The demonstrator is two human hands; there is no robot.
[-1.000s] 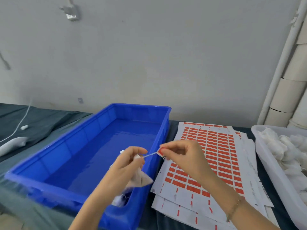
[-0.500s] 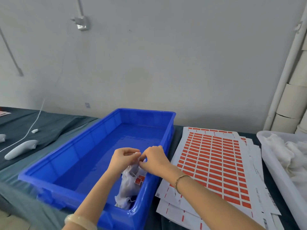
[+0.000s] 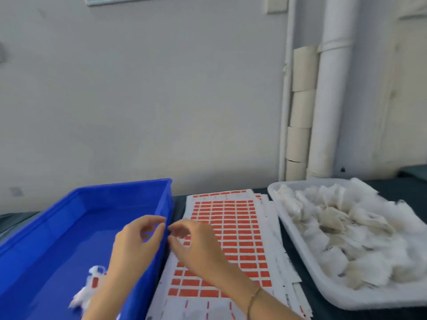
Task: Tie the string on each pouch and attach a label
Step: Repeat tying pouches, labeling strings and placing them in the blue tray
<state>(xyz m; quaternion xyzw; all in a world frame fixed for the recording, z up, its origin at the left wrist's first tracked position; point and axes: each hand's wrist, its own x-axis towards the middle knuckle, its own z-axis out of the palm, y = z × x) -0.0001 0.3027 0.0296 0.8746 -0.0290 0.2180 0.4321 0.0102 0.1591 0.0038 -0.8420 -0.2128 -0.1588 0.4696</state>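
Head view: left hand (image 3: 136, 245) and right hand (image 3: 196, 248) are both empty, fingers loosely curled and slack, gripping nothing; their fingertips sit near each other but apart. The left hand hovers over the right wall of the bin (image 3: 115, 185). The right hand hovers over the label sheets (image 3: 231, 227), which lie directly beneath it and run away from it toward the wall. One pouch (image 3: 90, 287) lies on the bin floor, below and to the left of the left hand, with a red label on it; knot too blurred to check. Well to the right of the right hand, past the sheets, the tray (image 3: 369, 301) holds a full pile (image 3: 346, 232) of white pouches; no labels visible there. Judgement: one unit appears done and binned, and nearly the whole batch remains. Many red labels are left on the top sheet. Likely next step: the right hand reaches right for a fresh pouch.
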